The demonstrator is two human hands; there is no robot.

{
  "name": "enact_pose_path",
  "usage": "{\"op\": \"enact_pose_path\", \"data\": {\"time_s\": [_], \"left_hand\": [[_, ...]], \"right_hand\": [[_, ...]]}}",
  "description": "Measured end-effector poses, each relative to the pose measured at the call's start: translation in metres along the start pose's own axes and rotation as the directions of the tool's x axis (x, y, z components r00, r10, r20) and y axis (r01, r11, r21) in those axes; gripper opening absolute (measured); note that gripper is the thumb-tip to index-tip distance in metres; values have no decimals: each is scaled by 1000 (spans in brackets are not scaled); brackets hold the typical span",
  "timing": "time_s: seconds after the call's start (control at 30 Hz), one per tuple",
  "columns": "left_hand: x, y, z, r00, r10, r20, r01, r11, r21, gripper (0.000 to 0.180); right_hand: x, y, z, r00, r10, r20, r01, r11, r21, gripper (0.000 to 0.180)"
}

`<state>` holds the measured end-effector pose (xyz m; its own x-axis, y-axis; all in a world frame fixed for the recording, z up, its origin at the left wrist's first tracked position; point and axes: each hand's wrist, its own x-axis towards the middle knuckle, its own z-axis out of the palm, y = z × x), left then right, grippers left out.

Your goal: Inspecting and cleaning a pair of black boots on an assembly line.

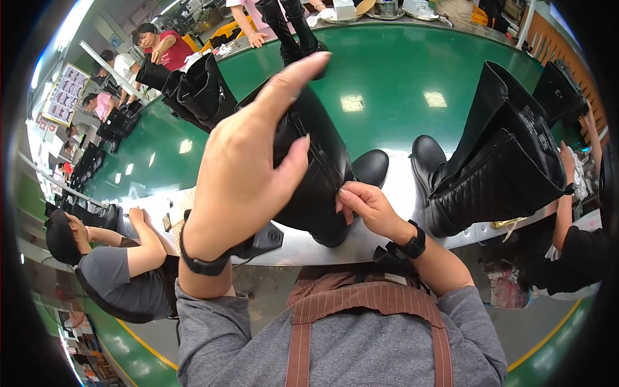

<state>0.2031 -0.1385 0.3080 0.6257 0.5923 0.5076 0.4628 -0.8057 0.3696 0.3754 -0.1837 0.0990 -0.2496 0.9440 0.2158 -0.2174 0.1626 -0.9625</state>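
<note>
Two hands (251, 168) on one boot (316, 174)

One camera sits on my head and looks steeply down over my chest and apron at the near edge of the table (387, 77). It is close: my left hand (248, 164) fills the middle of the view, raised toward the lens, and my right hand (367, 208) lies just below centre. The fisheye bends the table's far edge into an arc along the top, and a dark rim rings the picture. No second view shares the scene.
</note>
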Motion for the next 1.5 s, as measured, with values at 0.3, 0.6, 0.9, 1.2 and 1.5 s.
{"op": "enact_pose_path", "data": {"time_s": [0.3,0.6,0.9,1.2,1.5], "left_hand": [[2,11,8,989,144,32,-147,980,131,71],[-3,25,10,965,244,-94,-244,970,9,79],[-36,27,-23,848,314,-426,-179,928,328,103],[-112,-38,137,871,-447,-203,262,773,-578,79],[-115,-53,183,883,-284,-374,154,927,-342,24]], "right_hand": [[5,-16,-1,998,56,26,-55,998,-25,33],[30,-95,31,990,-118,-78,131,972,193,35],[32,-117,34,973,-221,-61,224,973,61,33],[31,-61,9,975,-186,-118,204,964,170,36],[12,-133,5,992,-103,-67,111,986,125,37]]}}
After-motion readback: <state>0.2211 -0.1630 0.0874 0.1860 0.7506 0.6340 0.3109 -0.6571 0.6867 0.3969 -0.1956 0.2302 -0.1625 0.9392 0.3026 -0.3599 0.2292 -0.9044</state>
